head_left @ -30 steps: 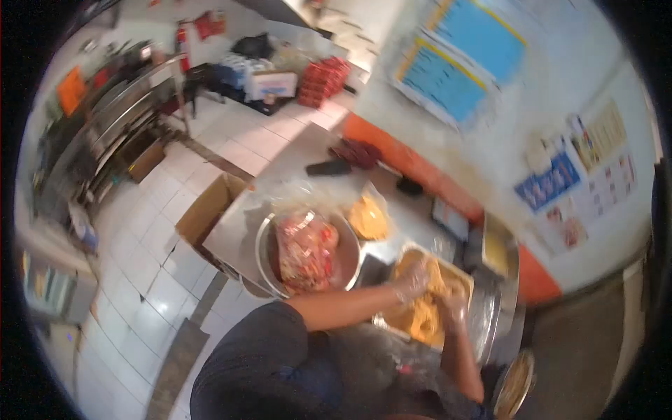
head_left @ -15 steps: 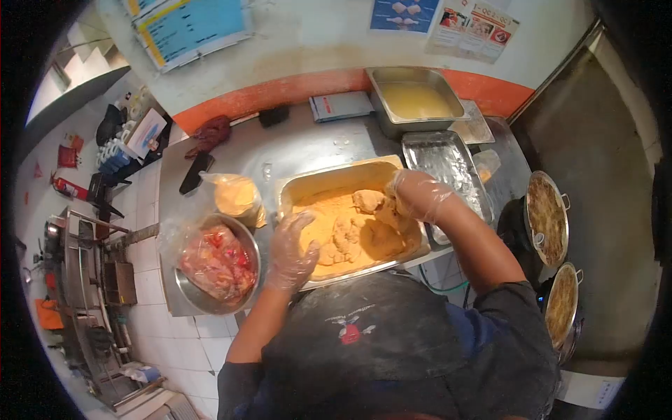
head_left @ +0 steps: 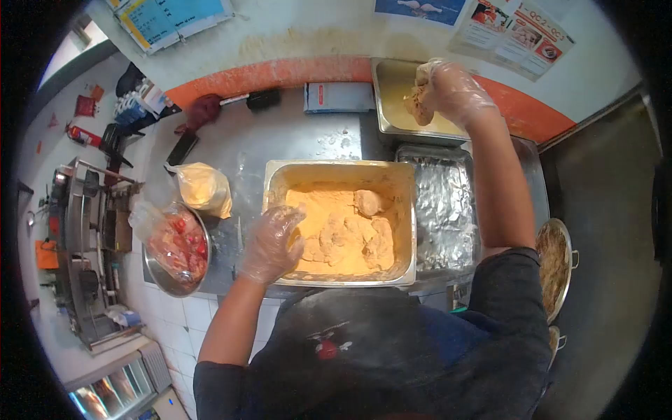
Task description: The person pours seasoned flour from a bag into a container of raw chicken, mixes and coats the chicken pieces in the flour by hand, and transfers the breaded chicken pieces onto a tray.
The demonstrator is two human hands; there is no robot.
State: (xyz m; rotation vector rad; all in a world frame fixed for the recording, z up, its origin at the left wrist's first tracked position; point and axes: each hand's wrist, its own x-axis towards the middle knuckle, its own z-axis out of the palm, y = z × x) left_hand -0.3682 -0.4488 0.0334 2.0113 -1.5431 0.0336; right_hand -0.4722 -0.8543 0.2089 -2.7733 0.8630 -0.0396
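Observation:
My right hand [head_left: 453, 92], in a clear plastic glove, is closed around a flour-coated piece of chicken [head_left: 418, 105] above the deep metal pan [head_left: 383, 124] of yellowish liquid. Near the left rim of the large breading pan [head_left: 336, 281] is my left hand [head_left: 271, 241], gloved too, with fingers curved and thumb apart, holding nothing. Orange-yellow flour [head_left: 315, 203] covers the bottom of that pan. Several coated chicken pieces [head_left: 341, 236] lie in it, one rounded piece [head_left: 368, 202] towards the back right.
On the left stand a metal bowl [head_left: 159, 278] with bagged raw meat [head_left: 178, 245] and a bag of yellow powder [head_left: 203, 189]. A foil-like shiny tray [head_left: 442, 210] sits right of the breading pan. Frying pans [head_left: 554, 269] are at the far right.
My right hand has left the breading pan and risen to the back right, carrying a chicken piece over the liquid pan. My left hand stays by the left rim. The view has shifted.

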